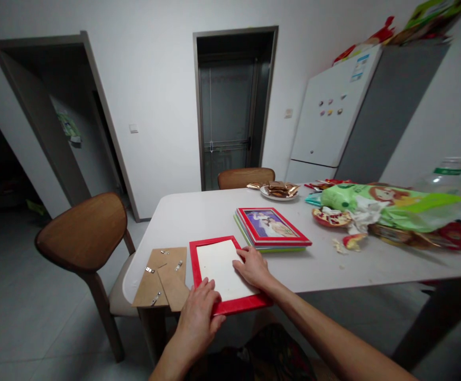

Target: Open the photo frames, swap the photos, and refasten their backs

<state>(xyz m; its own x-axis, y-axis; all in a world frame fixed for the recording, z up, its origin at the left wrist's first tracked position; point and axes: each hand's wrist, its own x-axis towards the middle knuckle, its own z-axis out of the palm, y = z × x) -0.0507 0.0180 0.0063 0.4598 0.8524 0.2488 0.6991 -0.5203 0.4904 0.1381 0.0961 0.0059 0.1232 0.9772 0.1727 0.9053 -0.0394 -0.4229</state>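
Observation:
A red frame lies on the white table, its near edge reaching past the table's front edge. White sheet fills its opening. My left hand grips the frame's near left corner, fingers on top and thumb at the near edge. My right hand rests on the sheet and the frame's right side, fingers bent and slightly apart. Left of the frame is a brown backing board with metal clips and a stand flap. Behind the frame, a stack of frames is topped by a red one with a picture.
A plate of wrapped items, a pomegranate piece, crumpled tissue and a green bag lie on the table's right side. Wooden chairs stand at the left and behind the table. The table's front edge is near my wrists.

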